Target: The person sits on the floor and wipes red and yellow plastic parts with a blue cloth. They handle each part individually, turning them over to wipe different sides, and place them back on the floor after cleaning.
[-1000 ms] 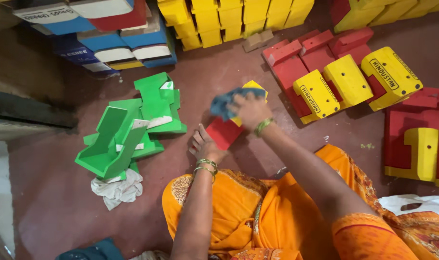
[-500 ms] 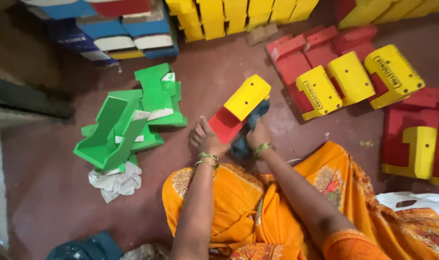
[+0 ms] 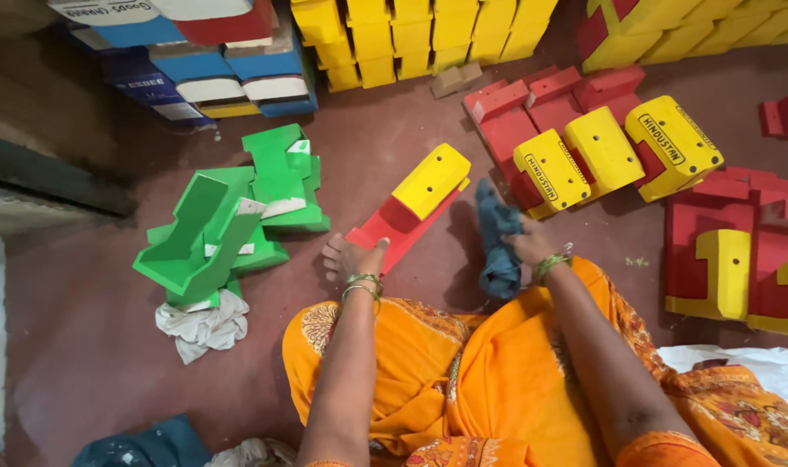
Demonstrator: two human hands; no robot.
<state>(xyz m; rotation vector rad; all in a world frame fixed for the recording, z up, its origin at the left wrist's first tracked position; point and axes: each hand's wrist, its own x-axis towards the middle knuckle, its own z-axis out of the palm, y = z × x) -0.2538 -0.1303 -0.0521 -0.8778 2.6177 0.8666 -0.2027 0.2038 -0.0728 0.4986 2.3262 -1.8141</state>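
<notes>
Fingers of the left hand (image 3: 357,257) grip the red-and-yellow block's (image 3: 411,204) near end; right hand (image 3: 522,244) clutches a blue cloth (image 3: 497,238).

Left hand (image 3: 352,258) grips red-yellow block (image 3: 414,201); right hand (image 3: 525,246) grips blue cloth (image 3: 497,240).

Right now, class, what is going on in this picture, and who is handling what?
A person in orange clothing sits on the reddish floor. The left hand holds the lower end of a red and yellow painted block, which tilts up from the floor. The right hand grips a dark blue cloth beside it, off the block. Green pieces lie in a heap to the left; more red and yellow pieces lie to the right.
</notes>
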